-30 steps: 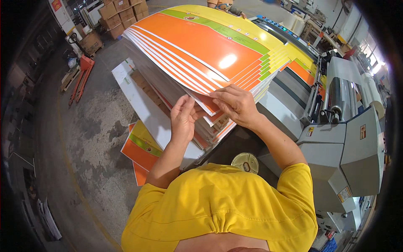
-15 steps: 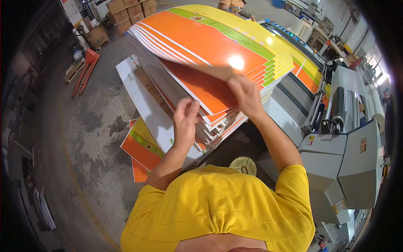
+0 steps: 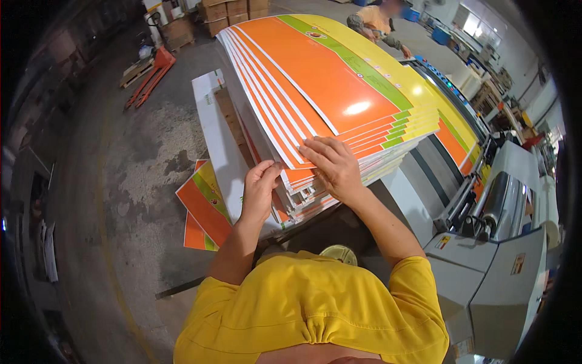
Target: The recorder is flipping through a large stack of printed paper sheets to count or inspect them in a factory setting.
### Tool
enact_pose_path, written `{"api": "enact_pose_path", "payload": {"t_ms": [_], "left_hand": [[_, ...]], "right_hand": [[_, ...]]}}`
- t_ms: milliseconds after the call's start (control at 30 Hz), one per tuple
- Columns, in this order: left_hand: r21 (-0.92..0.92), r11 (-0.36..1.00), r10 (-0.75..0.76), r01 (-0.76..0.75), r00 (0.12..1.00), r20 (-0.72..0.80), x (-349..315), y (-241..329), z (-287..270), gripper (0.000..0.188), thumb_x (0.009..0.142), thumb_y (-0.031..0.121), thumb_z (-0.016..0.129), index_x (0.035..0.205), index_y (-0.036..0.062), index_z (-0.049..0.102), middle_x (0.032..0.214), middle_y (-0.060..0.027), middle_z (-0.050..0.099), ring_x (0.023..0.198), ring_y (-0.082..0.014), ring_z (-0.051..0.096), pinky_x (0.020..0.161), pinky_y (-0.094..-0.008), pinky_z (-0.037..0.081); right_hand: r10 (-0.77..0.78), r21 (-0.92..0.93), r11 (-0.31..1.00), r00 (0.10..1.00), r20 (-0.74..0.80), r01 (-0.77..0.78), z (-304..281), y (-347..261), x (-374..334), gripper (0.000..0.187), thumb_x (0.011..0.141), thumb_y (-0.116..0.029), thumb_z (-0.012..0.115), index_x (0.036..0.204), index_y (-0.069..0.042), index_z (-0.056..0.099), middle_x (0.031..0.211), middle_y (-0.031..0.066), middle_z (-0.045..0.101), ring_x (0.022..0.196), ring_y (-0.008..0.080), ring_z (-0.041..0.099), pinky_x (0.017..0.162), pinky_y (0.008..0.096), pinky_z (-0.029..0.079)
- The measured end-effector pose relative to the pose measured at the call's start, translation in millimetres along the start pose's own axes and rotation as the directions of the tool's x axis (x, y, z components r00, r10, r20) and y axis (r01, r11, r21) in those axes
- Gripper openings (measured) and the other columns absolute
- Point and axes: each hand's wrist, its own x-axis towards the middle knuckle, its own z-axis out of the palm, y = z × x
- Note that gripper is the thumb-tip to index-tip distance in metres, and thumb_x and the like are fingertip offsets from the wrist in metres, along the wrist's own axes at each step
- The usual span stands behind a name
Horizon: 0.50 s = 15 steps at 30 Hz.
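Observation:
A tall stack of large glossy printed sheets point(image 3: 364, 91), orange, green and yellow with white borders, stands in front of me. Its upper sheets are fanned out in steps along the left and near edges. My right hand point(image 3: 334, 168) lies with fingers stretched over the near corner of the upper sheets. Beside it, my left hand point(image 3: 259, 189) has thumb and forefinger pinched together at the sheets' left edge, the other fingers curled. How many sheets lie in that pinch is hidden.
At right stands a grey machine point(image 3: 491, 291) with rollers point(image 3: 500, 191). Loose printed sheets point(image 3: 206, 203) lie low at left, beside a white board point(image 3: 218, 158). A red pallet jack point(image 3: 154, 76) and cartons point(image 3: 233, 13) stand farther back. Another person point(image 3: 376, 24) is beyond the stack.
The lifted near corner of the top sheets has come down flat. My right hand has gone from holding that corner to resting on top. My left hand has stayed close to the edge.

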Motion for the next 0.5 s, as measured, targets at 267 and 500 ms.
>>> {"api": "enact_pose_path", "payload": {"t_ms": [267, 500], "left_hand": [[0.051, 0.997, 0.066, -0.064, 0.997, -0.031, -6, 0, 5, 0.014, 0.088, 0.011, 0.050, 0.080, 0.0037, 0.058, 0.071, 0.0053, 0.052, 0.064, -0.0022, 0.043, 0.058, -0.0181, 0.034], [0.148, 0.989, -0.007, 0.015, 0.999, -0.051, -8, 5, 8, 0.019, 0.088, 0.012, 0.051, 0.070, 0.0058, 0.052, 0.066, 0.0071, 0.044, 0.061, -0.0017, 0.038, 0.056, -0.0201, 0.031]], "right_hand": [[-0.005, -0.043, 0.999, 0.999, -0.052, 0.003, 6, -1, -7, 0.031, 0.078, -0.020, 0.063, 0.107, -0.008, 0.063, 0.107, 0.0075, 0.062, 0.102, 0.0255, 0.057, 0.089, 0.0425, 0.042], [0.097, 0.028, 0.995, 0.995, 0.015, -0.097, 8, -2, -12, 0.028, 0.085, -0.024, 0.057, 0.108, -0.009, 0.063, 0.110, 0.0065, 0.063, 0.106, 0.0260, 0.056, 0.094, 0.0439, 0.038]]}}
